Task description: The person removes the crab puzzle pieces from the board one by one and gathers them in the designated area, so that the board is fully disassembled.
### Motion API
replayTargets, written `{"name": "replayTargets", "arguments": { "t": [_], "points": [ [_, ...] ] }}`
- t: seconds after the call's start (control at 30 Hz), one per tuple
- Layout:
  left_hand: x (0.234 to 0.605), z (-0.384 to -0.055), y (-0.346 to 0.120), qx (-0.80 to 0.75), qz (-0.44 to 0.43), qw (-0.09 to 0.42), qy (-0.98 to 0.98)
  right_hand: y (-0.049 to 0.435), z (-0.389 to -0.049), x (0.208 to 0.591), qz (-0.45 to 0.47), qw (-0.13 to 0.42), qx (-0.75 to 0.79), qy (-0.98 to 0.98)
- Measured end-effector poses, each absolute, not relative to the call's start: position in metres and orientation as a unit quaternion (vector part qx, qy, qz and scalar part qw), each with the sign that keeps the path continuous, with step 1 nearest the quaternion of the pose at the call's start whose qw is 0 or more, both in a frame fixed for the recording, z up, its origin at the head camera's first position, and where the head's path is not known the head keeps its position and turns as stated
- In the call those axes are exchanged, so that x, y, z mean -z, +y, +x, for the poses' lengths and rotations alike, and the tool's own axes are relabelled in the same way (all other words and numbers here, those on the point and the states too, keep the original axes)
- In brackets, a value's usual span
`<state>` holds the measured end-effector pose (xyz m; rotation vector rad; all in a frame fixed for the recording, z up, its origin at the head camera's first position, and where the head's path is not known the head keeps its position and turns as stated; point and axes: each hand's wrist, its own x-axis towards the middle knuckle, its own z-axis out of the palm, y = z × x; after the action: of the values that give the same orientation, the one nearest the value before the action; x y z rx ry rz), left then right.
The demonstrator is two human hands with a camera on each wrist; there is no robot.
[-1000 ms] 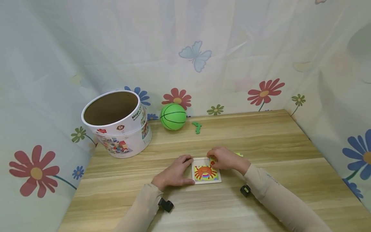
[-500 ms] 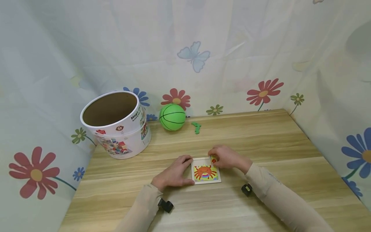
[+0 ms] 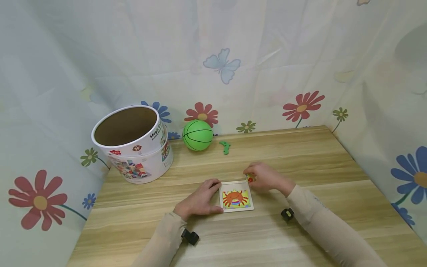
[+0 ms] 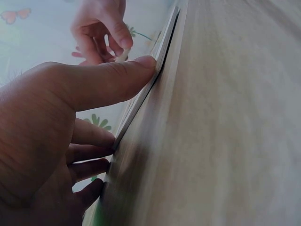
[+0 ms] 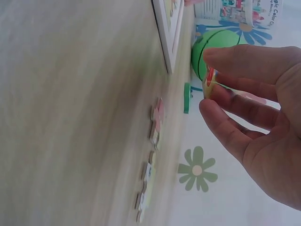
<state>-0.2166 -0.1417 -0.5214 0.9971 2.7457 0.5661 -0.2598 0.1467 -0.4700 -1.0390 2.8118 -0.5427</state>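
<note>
A small white-framed puzzle tray point(image 3: 233, 186) lies flat on the wooden table, with crab-picture pieces point(image 3: 235, 198) filling its nearer part. A pale strip of its bottom shows along the far side. My left hand point(image 3: 200, 199) holds the tray's left side, thumb at the near corner and forefinger at the far one. Just beyond the tray's far right corner, my right hand point(image 3: 267, 178) pinches a yellow and red puzzle piece point(image 5: 209, 81) between thumb and fingertips, raised off the table. Several loose puzzle pieces point(image 5: 150, 174) rest on the table below that hand, hidden in the head view.
Toward the back left stands a large white toy bucket point(image 3: 146, 168) with its top uncovered. Beside it sit a green ball point(image 3: 197, 135) and a small green curved piece point(image 3: 225, 147). A flower-printed curtain point(image 3: 267, 92) borders the table's back and sides.
The piece in my right hand has come up out of the tray's far right part and moved right, past the rim. My left hand stays on the tray.
</note>
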Motion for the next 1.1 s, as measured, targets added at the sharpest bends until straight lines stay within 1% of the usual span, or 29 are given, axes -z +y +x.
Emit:
{"name": "replayTargets", "arguments": {
  "t": [0.43, 0.9, 1.1],
  "points": [
    [0.524, -0.218, -0.143, -0.185, 0.338, 0.078, 0.919, 0.16, -0.262, 0.465, -0.323, 0.024, 0.174, 0.93],
    [0.526, -0.218, -0.143, -0.188, 0.337, 0.076, 0.92, 0.177, -0.264, 0.46, -0.289, 0.038, 0.185, 0.939],
    [0.526, -0.219, -0.143, -0.187, 0.335, 0.078, 0.92, 0.187, -0.266, 0.461, -0.28, 0.031, 0.176, 0.943]
  ]
}}
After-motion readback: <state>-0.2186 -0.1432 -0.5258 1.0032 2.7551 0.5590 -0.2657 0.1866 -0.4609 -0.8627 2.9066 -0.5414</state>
